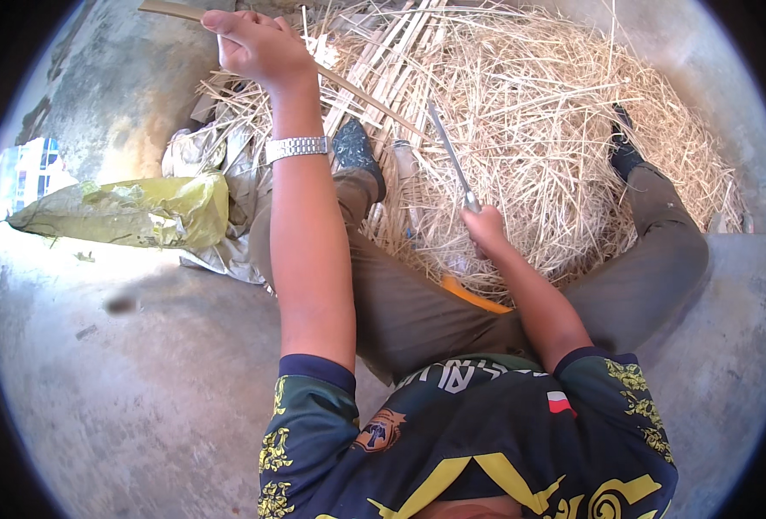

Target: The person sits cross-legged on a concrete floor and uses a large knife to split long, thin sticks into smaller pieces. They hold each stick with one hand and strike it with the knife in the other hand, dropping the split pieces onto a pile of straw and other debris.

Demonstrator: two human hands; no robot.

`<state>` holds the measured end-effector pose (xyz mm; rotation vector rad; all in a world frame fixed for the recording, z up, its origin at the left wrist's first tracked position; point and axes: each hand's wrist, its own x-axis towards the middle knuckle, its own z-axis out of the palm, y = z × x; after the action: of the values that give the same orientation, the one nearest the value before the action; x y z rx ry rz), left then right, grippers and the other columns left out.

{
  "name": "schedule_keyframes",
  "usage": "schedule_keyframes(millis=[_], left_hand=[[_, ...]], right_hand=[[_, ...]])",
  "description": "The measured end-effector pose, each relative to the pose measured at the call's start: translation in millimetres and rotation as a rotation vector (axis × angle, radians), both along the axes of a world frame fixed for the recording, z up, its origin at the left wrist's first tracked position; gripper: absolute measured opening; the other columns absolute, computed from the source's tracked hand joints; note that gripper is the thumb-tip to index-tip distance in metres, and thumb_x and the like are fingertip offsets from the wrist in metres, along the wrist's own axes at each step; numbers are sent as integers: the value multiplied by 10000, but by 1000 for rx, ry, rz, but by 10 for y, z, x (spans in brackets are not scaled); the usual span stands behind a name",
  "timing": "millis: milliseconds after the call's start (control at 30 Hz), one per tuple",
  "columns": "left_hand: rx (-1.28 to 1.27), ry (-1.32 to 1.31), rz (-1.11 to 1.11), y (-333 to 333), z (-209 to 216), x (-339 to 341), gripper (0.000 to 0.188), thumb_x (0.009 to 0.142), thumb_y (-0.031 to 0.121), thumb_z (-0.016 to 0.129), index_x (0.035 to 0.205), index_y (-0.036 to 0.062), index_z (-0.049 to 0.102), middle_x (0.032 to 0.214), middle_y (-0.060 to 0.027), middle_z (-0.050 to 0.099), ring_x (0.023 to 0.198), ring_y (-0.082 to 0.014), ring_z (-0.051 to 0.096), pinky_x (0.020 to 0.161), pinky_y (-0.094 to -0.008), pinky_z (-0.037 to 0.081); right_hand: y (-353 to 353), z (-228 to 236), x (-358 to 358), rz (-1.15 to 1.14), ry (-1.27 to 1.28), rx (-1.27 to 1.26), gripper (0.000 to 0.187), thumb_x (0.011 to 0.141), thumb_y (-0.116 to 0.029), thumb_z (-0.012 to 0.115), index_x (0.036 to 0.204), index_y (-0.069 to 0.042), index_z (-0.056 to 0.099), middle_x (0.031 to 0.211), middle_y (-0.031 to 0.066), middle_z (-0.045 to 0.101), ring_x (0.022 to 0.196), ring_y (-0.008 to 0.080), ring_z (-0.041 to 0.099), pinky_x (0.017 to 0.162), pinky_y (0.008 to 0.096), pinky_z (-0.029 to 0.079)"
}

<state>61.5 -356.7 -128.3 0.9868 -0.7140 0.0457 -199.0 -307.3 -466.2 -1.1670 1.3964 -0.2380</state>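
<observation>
My left hand [260, 48], with a metal watch [296, 148] on its wrist, is raised at the upper left. Its fingers are closed round a long, flat bamboo strip [370, 97], which slants from the top left down to the right over the shavings. In my right hand [485, 228] is a knife [450, 149], gripped by its handle, with the narrow blade pointing up and away from me. The blade's tip is close to the strip's lower end; whether they touch I cannot tell.
Between my legs spreads a big heap of pale shavings [539, 130], with split bamboo strips [383, 56] at its far left. My shoes [357, 156] flank it. A yellow sack [132, 212] lies left on the concrete floor [141, 363]. Something orange [474, 296] lies by my thigh.
</observation>
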Motion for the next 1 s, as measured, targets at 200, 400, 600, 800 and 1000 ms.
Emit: schedule_keyframes(millis=[200, 400, 600, 800, 1000], left_hand=[[3, 80, -543, 75, 25, 174, 605, 1017, 720, 353, 735, 186, 318, 558, 50, 218, 491, -114, 141, 477, -298, 130], [-117, 157, -732, -32, -5, 151, 581, 1048, 638, 431, 688, 198, 311, 537, 77, 201, 435, -86, 144, 400, -286, 119], [28, 81, -377, 81, 36, 87, 671, 981, 782, 329, 745, 154, 301, 566, 33, 221, 497, -124, 147, 487, -310, 133], [-91, 96, -243, -7, 30, 25, 595, 1023, 667, 423, 700, 181, 309, 548, 58, 252, 432, -89, 226, 391, -285, 190], [4, 48, -64, 3, 48, 31, 676, 987, 765, 297, 743, 135, 281, 559, 24, 218, 446, -117, 216, 419, -306, 175]], right_hand=[[-28, 479, 241, -145, -331, -429, 251, 882, -216, 693, 717, -36, 634, 601, 23, 587, 472, 117, 495, 486, 337, 387], [61, -239, -10, 111, 209, 23, 222, 886, -186, 661, 742, -23, 616, 640, 70, 615, 551, 167, 574, 534, 360, 436], [-25, 316, 98, -33, 20, -48, 226, 876, -202, 659, 839, 21, 655, 719, 115, 664, 605, 189, 618, 575, 361, 467], [-81, 235, 135, -108, -172, -273, 273, 868, -210, 659, 705, 7, 635, 642, 87, 648, 565, 200, 596, 563, 373, 463], [34, -106, -46, 93, 174, 43, 262, 874, -218, 657, 882, 43, 673, 789, 155, 691, 608, 221, 625, 572, 399, 471]])
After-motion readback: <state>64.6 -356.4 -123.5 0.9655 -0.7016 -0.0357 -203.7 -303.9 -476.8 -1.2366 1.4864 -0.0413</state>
